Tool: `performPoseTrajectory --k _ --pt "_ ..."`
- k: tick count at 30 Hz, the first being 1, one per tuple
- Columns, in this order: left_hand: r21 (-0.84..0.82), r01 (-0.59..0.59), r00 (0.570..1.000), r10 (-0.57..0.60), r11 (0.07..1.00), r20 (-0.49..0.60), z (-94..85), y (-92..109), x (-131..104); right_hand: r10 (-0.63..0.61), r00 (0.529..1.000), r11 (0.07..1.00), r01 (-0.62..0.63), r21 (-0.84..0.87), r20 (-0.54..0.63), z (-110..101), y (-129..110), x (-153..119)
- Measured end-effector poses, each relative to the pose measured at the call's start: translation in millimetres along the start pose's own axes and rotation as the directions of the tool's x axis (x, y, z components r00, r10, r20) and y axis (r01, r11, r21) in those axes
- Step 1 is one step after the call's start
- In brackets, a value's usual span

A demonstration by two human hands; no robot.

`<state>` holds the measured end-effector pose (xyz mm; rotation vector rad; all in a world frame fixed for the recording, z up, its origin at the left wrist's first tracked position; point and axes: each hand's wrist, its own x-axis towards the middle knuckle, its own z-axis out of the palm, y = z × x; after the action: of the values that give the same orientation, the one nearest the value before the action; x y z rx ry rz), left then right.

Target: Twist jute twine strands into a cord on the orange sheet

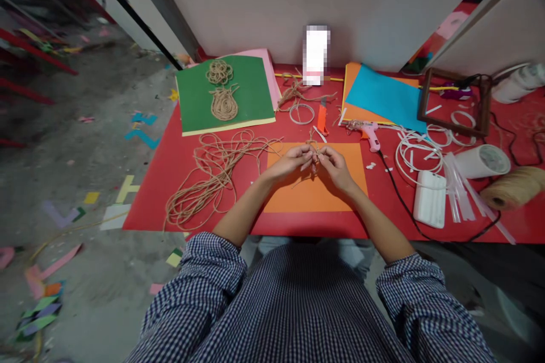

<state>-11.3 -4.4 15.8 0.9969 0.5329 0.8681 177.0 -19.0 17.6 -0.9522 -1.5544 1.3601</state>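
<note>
Sleeves: we note 2 checked sleeves (204, 272) nearest the camera, rolled to the elbows.
Left hand: we find the left hand (292, 161) pinched narrow on a small twine piece (314, 160), fingertips meeting those of the other hand.
Right hand: the right hand (336, 167) is likewise pinched on the same twine piece, from the opposite side.
Twine piece position: held just above the orange sheet (315, 193), at its far edge, mid-desk.
Desk: red desk (153, 193), carrying all items below.
Left of hands: a loose twine heap (208, 173) lies beside the orange sheet.
Right of hands: a white box (430, 198), a twine spool (515, 187) and a pink glue gun (370, 133).
Far side: a green board (251, 93) bearing 2 coiled twine shapes; a blue sheet (385, 96); a dark wooden frame (453, 102).
</note>
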Motion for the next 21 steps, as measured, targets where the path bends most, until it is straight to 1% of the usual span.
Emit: performPoseTrajectory --k 3,7,11,14,15,17,19,21 --pt "-0.062 0.042 0.999 -0.042 0.997 0.01 -2.3 2.6 -0.1 -0.019 0.999 1.0 0.019 0.003 -0.05 -0.8 -1.2 0.0" --pt "-0.045 0.073 0.997 -0.074 0.996 -0.012 -4.8 5.5 0.0 -0.047 0.995 0.994 0.038 -0.101 -0.085 -2.9 -1.2 1.7" --pt "-0.05 0.109 0.994 -0.109 0.993 -0.007 -4.3 9.6 -1.1 -0.032 0.991 0.974 0.003 -0.225 -0.127 -4.6 1.3 2.7" --pt "-0.047 0.146 0.989 -0.147 0.988 -0.007 -3.1 12.4 -2.7 -0.038 0.987 0.963 -0.005 -0.268 -0.156 -4.7 1.5 3.1" --pt "-0.049 0.153 0.988 -0.153 0.987 -0.006 -3.2 12.9 -3.3 -0.038 0.986 0.967 -0.006 -0.257 -0.165 -4.6 0.6 3.3" --pt "-0.062 0.159 0.987 -0.159 0.985 0.003 -4.4 13.3 -4.3 -0.014 0.986 0.985 -0.014 -0.169 -0.166 -4.3 -2.5 3.8" --pt "-0.075 0.167 0.986 -0.166 0.983 0.028 -6.9 13.2 -4.9 0.04 0.99 0.999 -0.043 -0.021 -0.137 -4.4 -6.6 4.1" --pt "-0.073 0.179 0.983 -0.175 0.981 0.063 -9.8 13.3 -5.3 0.106 0.991 0.987 -0.096 0.126 -0.08 -4.9 -10.4 4.0"
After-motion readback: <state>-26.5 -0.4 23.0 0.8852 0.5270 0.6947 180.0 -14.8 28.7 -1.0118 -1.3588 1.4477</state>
